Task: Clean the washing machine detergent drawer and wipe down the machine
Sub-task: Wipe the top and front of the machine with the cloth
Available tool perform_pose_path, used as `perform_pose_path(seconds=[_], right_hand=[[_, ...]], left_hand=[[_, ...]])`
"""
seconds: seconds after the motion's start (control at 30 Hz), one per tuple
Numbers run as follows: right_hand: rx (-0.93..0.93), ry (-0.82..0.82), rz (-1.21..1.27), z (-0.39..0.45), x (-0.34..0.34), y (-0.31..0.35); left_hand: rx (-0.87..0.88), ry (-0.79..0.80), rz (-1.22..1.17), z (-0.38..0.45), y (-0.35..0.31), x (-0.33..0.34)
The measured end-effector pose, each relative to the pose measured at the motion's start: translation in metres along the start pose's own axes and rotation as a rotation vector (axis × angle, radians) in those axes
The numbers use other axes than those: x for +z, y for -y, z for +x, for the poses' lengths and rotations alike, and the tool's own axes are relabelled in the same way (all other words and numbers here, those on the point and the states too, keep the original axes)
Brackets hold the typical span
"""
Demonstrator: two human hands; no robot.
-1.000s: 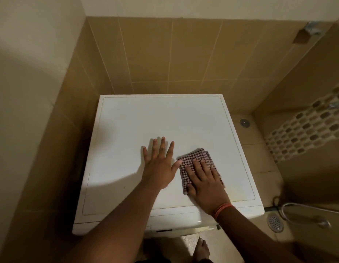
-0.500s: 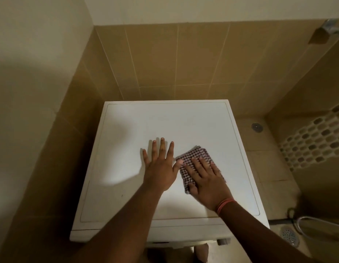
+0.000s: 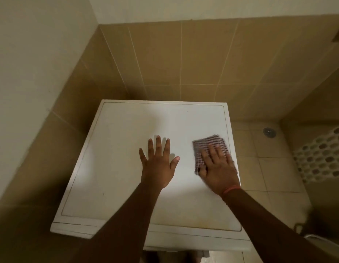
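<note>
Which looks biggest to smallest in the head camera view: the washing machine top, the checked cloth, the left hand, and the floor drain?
1. washing machine top, by far the largest.
2. left hand and checked cloth: they look alike in spread, and the right hand covers part of the cloth, so no ranking.
3. floor drain, smallest, though farther from the camera.

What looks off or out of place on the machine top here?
Nothing stands out. The left hand lies flat on the washing machine top, and the right hand presses the checked cloth flat near its right edge. No spill or damage shows; the right hand is blurred.
</note>
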State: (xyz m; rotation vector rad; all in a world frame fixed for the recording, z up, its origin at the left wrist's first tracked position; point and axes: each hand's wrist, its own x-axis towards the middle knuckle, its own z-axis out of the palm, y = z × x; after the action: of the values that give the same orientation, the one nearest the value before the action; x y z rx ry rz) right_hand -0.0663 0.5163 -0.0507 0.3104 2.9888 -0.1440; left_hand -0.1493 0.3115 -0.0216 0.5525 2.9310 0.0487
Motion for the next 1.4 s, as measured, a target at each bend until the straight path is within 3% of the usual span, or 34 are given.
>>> perform_pose_path(seconds=[0.07, 0.1, 0.2, 0.27, 0.43, 0.63, 0.77, 0.83, 0.97, 1.03, 1.2, 1.4], right_hand=[[0.1, -0.023, 0.009, 0.009, 0.0, 0.001], [0.055, -0.02, 0.013, 0.009, 0.001, 0.008], [-0.304, 0.037, 0.006, 0.002, 0.003, 0.015], [-0.385, 0.027, 0.001, 0.018, -0.002, -0.001], [0.022, -0.014, 0.01, 0.074, -0.008, -0.01], [-0.38, 0.034, -0.03, 0.089, -0.013, 0.005], [-0.06, -0.008, -0.011, 0.13, -0.015, -0.006], [0.01, 0.018, 0.021, 0.138, -0.017, 0.013], [-0.3, 0.054, -0.026, 0.14, -0.017, 0.042], [-0.299, 0.048, -0.034, 0.152, -0.019, 0.032], [0.119, 0.009, 0.049, 0.175, -0.022, 0.027], [-0.323, 0.085, -0.013, 0.189, -0.024, 0.067]], left_hand=[[-0.031, -0.018, -0.004, 0.003, -0.006, 0.002], [-0.042, -0.021, -0.004, 0.004, -0.008, 0.003], [-0.064, -0.013, 0.006, 0.008, -0.014, 0.007], [-0.063, -0.008, 0.005, 0.009, -0.016, 0.008], [-0.081, 0.003, -0.036, 0.012, -0.013, 0.009], [-0.09, -0.01, 0.007, 0.021, -0.013, 0.01], [-0.077, -0.024, 0.036, 0.025, -0.002, 0.011], [-0.091, -0.019, 0.044, 0.027, 0.005, 0.012], [-0.094, -0.017, 0.045, 0.033, 0.01, 0.012], [-0.08, -0.022, 0.046, 0.034, 0.011, 0.011], [-0.078, -0.033, 0.051, 0.035, 0.021, 0.008], [-0.077, -0.042, 0.051, 0.04, 0.019, 0.009]])
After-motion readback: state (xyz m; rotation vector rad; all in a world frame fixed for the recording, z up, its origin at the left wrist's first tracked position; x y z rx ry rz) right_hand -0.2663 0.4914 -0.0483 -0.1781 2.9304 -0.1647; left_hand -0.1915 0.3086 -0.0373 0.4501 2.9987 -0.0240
